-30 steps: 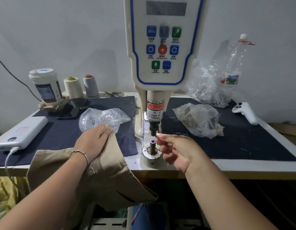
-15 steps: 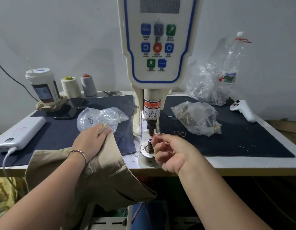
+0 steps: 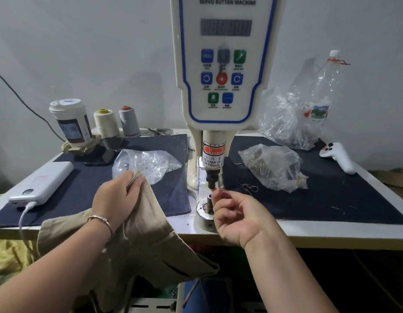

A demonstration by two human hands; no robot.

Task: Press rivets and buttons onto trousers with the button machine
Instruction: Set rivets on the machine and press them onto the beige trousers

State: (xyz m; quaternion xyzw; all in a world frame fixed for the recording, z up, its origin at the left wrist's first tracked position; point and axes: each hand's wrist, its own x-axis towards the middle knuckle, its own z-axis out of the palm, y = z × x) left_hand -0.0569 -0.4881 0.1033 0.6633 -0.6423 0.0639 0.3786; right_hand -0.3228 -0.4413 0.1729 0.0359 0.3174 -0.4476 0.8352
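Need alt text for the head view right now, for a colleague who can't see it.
The right hand pinches a small part at the button machine punch, above the lower die. The left hand grips beige trousers at the table edge.

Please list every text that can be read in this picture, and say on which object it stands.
"SERVO BUTTON MACHINE": top of the button machine panel.
"WARNING": red band of the warning label on the press head.
"TAKE CARE OF YOUR FINGER": same label, first letters partly hidden.
Button captions on the panel: too small to read.
Display: digits too dim to read.
Cup label and bottle label: blurred, unreadable.
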